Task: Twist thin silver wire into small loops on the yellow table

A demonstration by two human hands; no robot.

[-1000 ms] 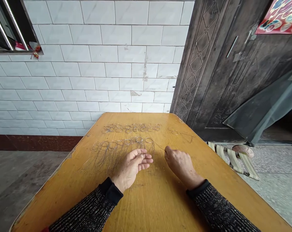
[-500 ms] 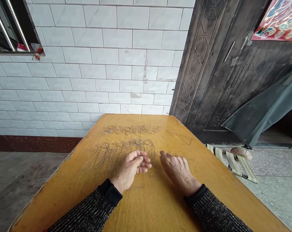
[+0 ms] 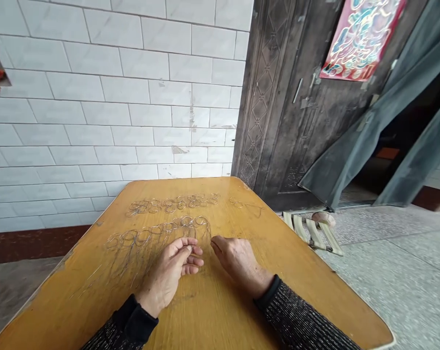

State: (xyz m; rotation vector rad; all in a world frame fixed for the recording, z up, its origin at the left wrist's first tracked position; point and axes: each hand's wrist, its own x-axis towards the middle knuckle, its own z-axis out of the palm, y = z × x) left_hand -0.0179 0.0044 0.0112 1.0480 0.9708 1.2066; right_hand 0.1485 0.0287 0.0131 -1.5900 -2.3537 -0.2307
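white tiles (image 3: pixel 147 115) fill the upper left; looped wires (image 3: pixel 186 221) lie mid-frame on the yellow table (image 3: pixel 208 316). at centre, the right hand (image 3: pixel 239 260) pinches a strand (image 3: pixel 210 230); whether the left hand (image 3: pixel 170 272), lower left of it, grips anything, i cannot tell.

No text can be read; the poster (image 3: pixel 361 41) seems too blurred.

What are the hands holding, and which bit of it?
The right hand pinches a thin strand by the tail below its loop. I can't tell whether the left hand holds anything.
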